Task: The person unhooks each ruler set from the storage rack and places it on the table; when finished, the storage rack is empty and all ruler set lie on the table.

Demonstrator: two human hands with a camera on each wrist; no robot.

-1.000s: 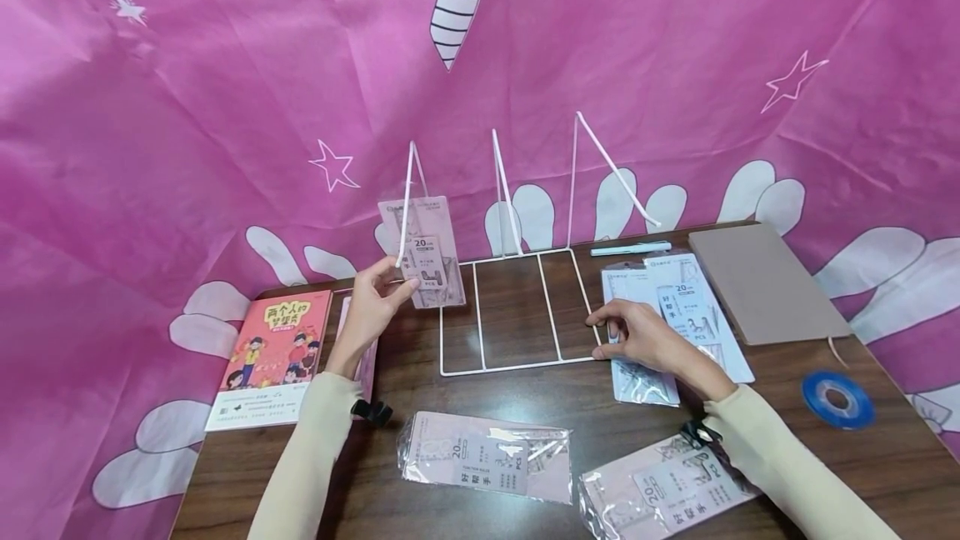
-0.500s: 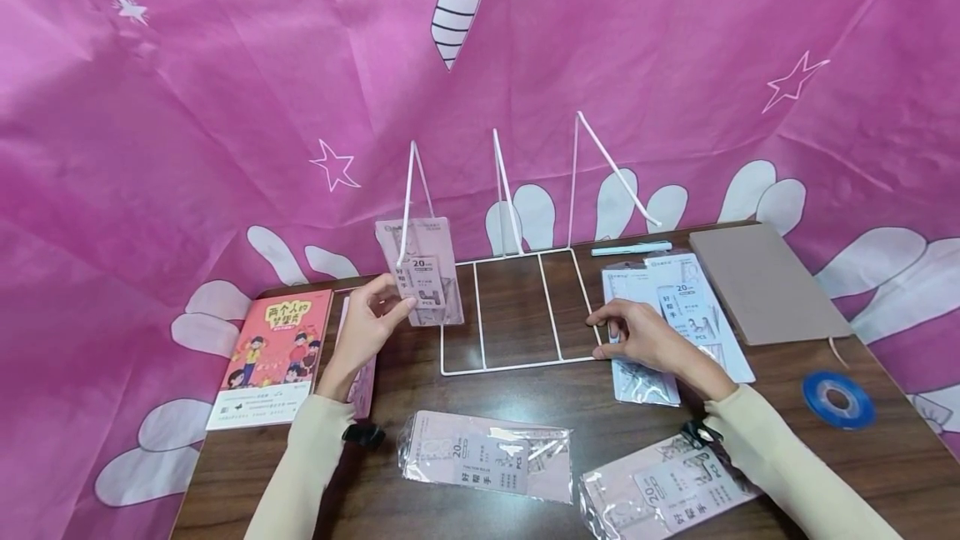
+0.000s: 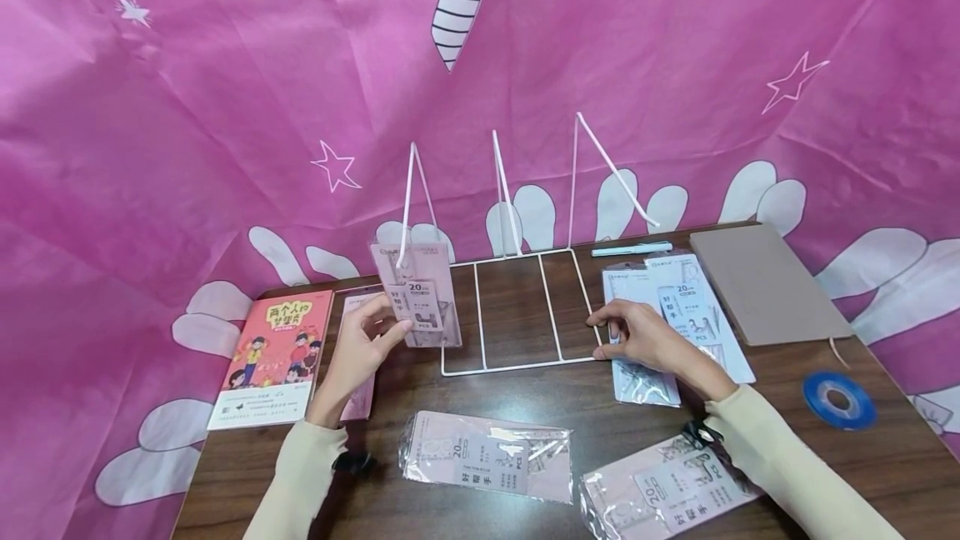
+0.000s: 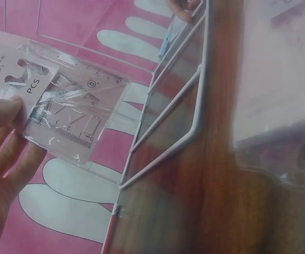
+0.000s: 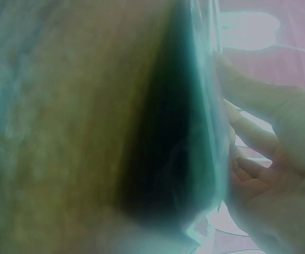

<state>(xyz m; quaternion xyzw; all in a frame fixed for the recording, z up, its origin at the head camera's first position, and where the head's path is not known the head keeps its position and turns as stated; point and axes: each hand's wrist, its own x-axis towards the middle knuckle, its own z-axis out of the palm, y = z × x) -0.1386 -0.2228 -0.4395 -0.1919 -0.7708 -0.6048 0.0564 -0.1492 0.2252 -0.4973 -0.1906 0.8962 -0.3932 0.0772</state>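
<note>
My left hand (image 3: 365, 346) pinches a pink ruler set in a clear packet (image 3: 420, 294) between thumb and fingers. It holds the packet upright at the left end of the white wire rack (image 3: 480, 315), beside the rack's left upright. The left wrist view shows clear rulers and a set square in the packet's lower end (image 4: 73, 111). At the rack's front right corner, my right hand (image 3: 637, 336) grips the wire with thumb and fingers. The right wrist view is blurred; the right hand (image 5: 279, 137) shows at its right side.
Pink ruler packets (image 3: 487, 452) (image 3: 667, 486) lie in front, another pink packet (image 3: 363, 394) behind the left wrist. A red book (image 3: 277, 348) lies left. On the right are light blue packets (image 3: 686, 294), a pen (image 3: 630, 248), a grey notebook (image 3: 765, 282) and blue tape (image 3: 838, 398).
The left hand has lowered the pink packet along the rack's left end, drawing slightly toward me. The right hand and the rack stay where they were.
</note>
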